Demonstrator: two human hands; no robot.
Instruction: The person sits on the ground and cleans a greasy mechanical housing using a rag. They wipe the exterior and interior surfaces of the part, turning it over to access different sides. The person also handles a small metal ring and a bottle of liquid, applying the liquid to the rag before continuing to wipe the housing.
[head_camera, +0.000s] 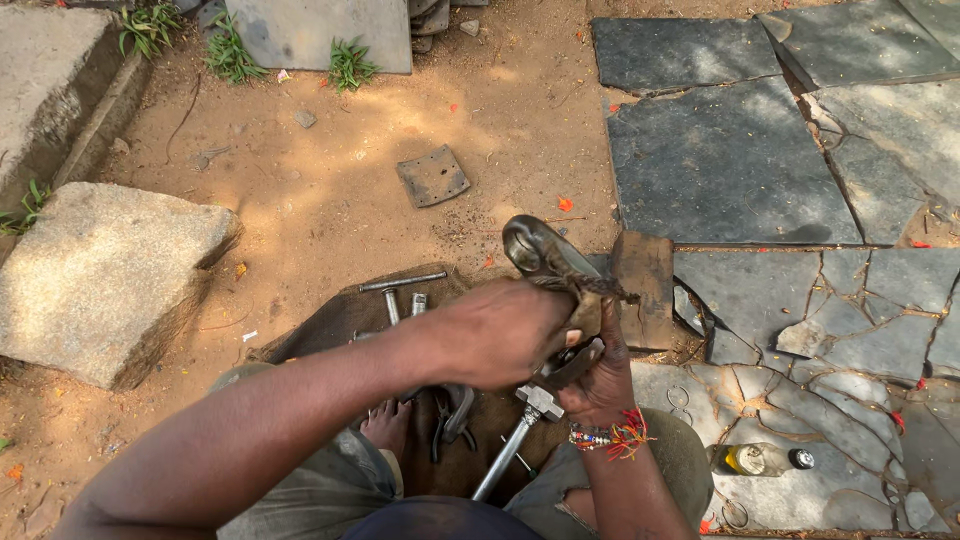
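Outdoor dirt yard (330, 190), grey flagstones (720, 160), sacking mat (330, 315), both hands (545, 345) together, clamped on curved metal part (545, 250)

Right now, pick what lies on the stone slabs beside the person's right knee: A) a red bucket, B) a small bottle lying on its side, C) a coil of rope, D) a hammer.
B: a small bottle with a dark cap lies on its side on the cracked stone slabs, just right of the right knee.
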